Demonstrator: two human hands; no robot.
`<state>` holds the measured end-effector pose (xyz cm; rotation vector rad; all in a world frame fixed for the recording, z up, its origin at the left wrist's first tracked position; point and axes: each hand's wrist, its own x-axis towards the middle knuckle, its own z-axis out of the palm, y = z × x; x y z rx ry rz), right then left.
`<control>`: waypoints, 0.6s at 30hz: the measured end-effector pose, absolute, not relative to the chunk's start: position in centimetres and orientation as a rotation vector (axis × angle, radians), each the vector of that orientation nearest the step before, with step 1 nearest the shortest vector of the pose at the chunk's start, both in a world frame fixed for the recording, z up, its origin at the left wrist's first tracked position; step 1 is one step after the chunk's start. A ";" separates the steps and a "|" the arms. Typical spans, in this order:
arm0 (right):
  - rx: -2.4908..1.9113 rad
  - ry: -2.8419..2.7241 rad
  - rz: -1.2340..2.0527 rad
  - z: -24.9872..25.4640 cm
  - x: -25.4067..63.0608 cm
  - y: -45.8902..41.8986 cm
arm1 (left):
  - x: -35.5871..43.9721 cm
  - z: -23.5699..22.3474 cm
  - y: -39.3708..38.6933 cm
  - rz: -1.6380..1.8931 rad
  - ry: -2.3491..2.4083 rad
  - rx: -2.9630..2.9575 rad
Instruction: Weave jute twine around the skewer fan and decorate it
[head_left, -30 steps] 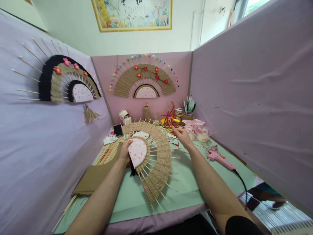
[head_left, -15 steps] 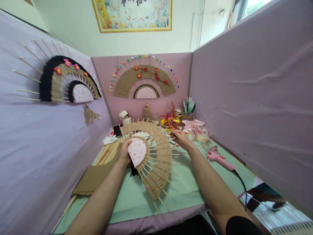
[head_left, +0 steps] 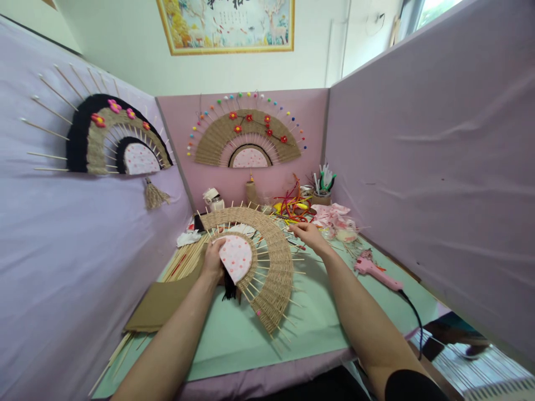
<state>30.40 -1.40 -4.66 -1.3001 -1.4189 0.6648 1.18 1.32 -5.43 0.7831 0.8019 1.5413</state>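
A half-round woven fan is held tilted over the table, thin pale sticks poking out round its curved edge. At its centre sits a white half-disc with pink dots, and a black tassel hangs below. My left hand grips the fan by this centre, thumb on the dotted face and the other fingers hidden behind. My right hand is closed in a pinch beside the stick tips at the fan's upper right edge. What lies between those fingertips is too small to make out.
A pink glue gun with a black cord lies at the right. Brown card and a bundle of sticks lie at the left. Behind are coloured pipe cleaners and a pen pot. Two finished fans hang on the partitions.
The fan has turned slightly, its lower end rising and shifting right and its upper left end moving left. My right hand has moved slightly left, still pinched.
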 end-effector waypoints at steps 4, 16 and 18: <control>-1.335 -1.405 0.524 -4.4 30.3 -1.6 | 1.1 -5.4 1.4 1.608 0.798 0.847; -1.202 -1.426 0.531 -3.7 29.6 -2.4 | 1.1 -5.3 1.5 1.636 0.848 0.754; -1.205 -1.436 0.533 -3.9 29.6 -2.2 | 1.1 -5.4 1.5 1.630 0.848 0.757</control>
